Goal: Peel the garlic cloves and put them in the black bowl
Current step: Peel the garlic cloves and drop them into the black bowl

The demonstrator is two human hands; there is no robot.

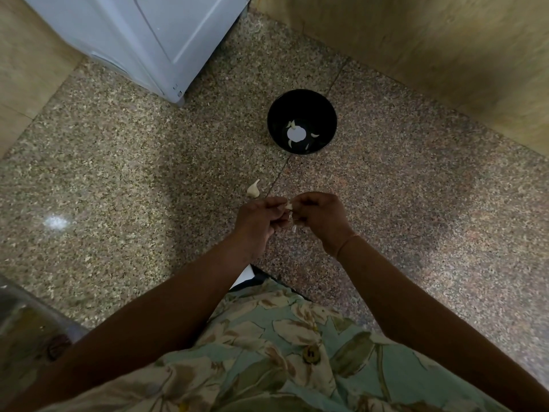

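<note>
Black bowl (pixel 301 104) holds four peeled cloves (pixel 315 135); one garlic piece (pixel 254 188) nearby; left hand (pixel 258 221) and right hand (pixel 322 215) pinch one clove (pixel 288 206).

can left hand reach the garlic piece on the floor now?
Probably yes: the garlic piece lies just beyond the left hand, nothing between. But that hand and the right hand pinch a clove, so it must let go first.

A home: speckled stone floor (pixel 118 150), white appliance (pixel 142 40), tan walls (pixel 430 40).
</note>
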